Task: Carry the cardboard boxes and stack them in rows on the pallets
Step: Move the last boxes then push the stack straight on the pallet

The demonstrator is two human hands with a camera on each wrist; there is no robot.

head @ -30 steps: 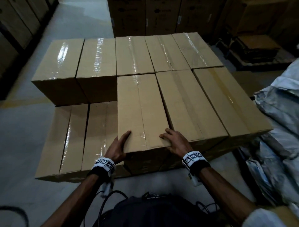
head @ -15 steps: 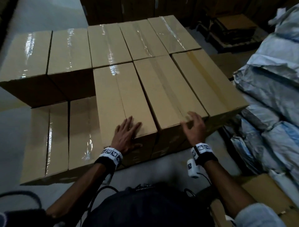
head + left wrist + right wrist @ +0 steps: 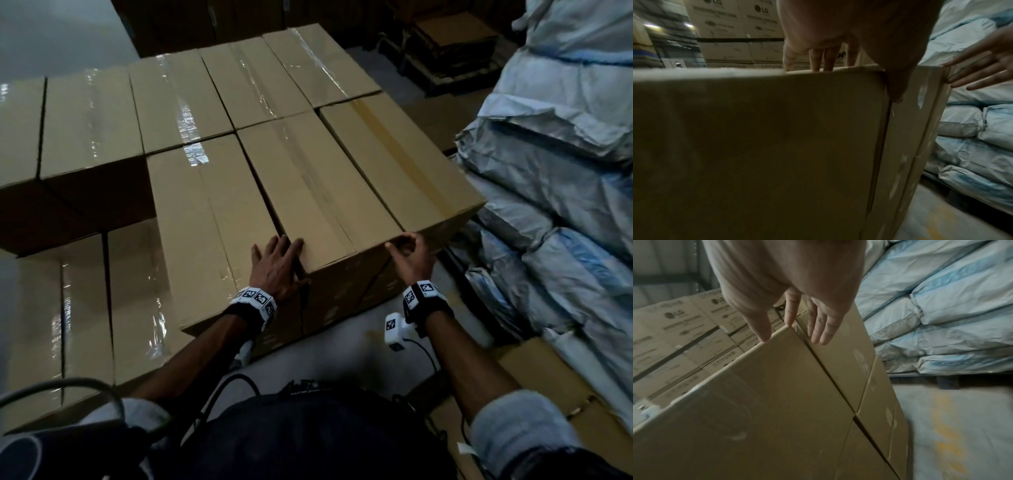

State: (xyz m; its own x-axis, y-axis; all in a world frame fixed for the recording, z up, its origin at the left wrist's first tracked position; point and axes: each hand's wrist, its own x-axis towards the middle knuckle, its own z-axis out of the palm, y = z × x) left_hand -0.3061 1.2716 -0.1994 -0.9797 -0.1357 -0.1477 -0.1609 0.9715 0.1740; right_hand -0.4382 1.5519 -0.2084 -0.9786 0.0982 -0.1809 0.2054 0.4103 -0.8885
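Note:
Plain brown cardboard boxes stand in two layers in the head view. The upper front row holds a left box [image 3: 205, 219], a middle box [image 3: 308, 188] and a right box [image 3: 394, 150]. My left hand [image 3: 274, 263] lies flat on the near top edge, across the seam between the left and middle boxes. In the left wrist view its fingers [image 3: 818, 63] rest straight on the box top [image 3: 756, 146]. My right hand [image 3: 409, 255] is spread at the middle box's near right corner, thumb and forefinger [image 3: 789, 318] touching that corner [image 3: 777, 386]. Neither hand grips anything.
Grey-blue sacks [image 3: 548, 171] are piled close on the right. Flattened cardboard [image 3: 548, 394] lies on the floor at lower right. A lower layer of boxes [image 3: 85, 308] juts out on the left. Printed cartons [image 3: 740, 24] are stacked behind. Bare concrete [image 3: 342, 353] separates me from the boxes.
Both hands have shifted right. The left slid from the left box's top to the seam with the middle box. The right came off the top to the middle box's near right corner.

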